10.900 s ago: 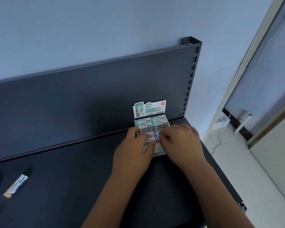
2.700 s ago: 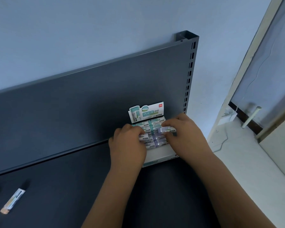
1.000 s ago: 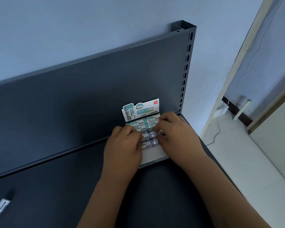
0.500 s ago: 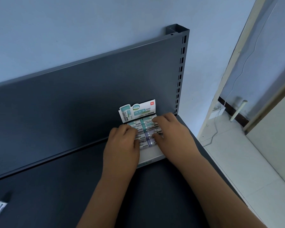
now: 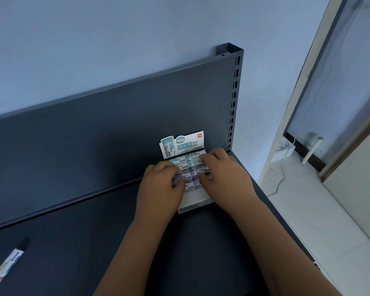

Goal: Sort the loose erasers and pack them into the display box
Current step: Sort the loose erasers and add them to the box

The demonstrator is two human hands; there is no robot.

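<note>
A white display box [image 5: 195,200] with an upright printed header card [image 5: 183,145] stands on the dark shelf near the back panel. Two columns of wrapped erasers fill it, green ones [image 5: 193,157] at the back and purple ones [image 5: 190,178] at the front. My left hand [image 5: 160,189] rests on the left column, its bent fingertips touching the purple erasers. My right hand [image 5: 224,176] lies over the right column with its fingers spread across the erasers. One loose eraser [image 5: 8,263] lies far off at the shelf's lower left.
The dark shelf [image 5: 73,242] meets a grey back panel [image 5: 94,135] with a slotted upright post [image 5: 234,99] at its right end. The shelf's right edge drops to a tiled floor [image 5: 318,210] with a white cable and a door frame.
Both hands stay on the erasers in the box, and the right fingers have spread a little further back over the green ones. The camera has shifted slightly.
</note>
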